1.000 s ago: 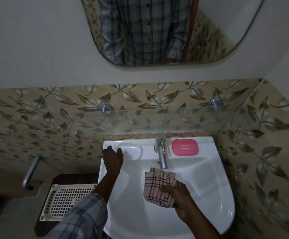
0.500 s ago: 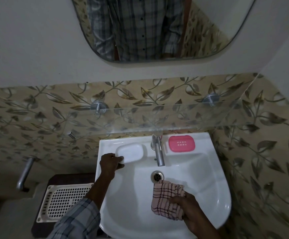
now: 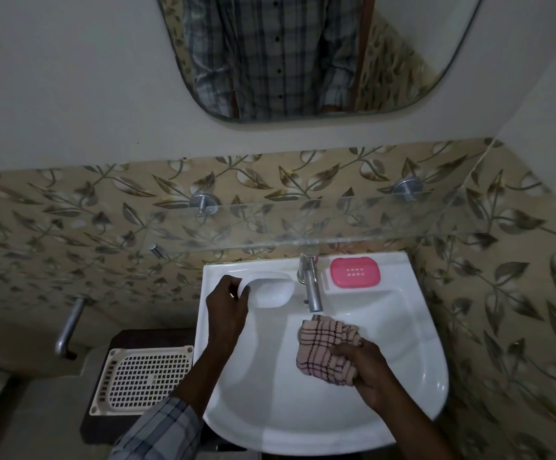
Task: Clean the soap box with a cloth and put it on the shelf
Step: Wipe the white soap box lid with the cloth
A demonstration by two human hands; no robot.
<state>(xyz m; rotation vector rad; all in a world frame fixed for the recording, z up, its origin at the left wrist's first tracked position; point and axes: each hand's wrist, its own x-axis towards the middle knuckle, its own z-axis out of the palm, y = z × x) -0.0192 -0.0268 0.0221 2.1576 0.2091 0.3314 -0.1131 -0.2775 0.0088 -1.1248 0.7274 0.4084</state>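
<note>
White soap box (image 3: 271,290), a shallow oval dish with rounded corners, sits on the far left ledge of a white sink (image 3: 429,343). It is plain and glossy, almost the same colour as the ledge, and it seems tipped slightly, its far rim raised. No dirt can be made out in this dim light.

The person's left hand (image 3: 225,305) grips the box's left end, fingers curled over its edge, likely to steady or lift it for wiping. The right hand (image 3: 366,370) is clamped round a bunched pink cloth (image 3: 323,350) with dark checks, held over the basin just near of the tap (image 3: 311,287) spout. That puts the cloth well apart from the box, ready to be brought to it. Whether the cloth is wet cannot be told.

A pink soap box (image 3: 354,272) lies untouched on the far right ledge. Above the sink, a clear glass shelf (image 3: 336,224) juts from the leaf-patterned wall on metal pegs. That is probably where the box belongs afterwards.
</note>
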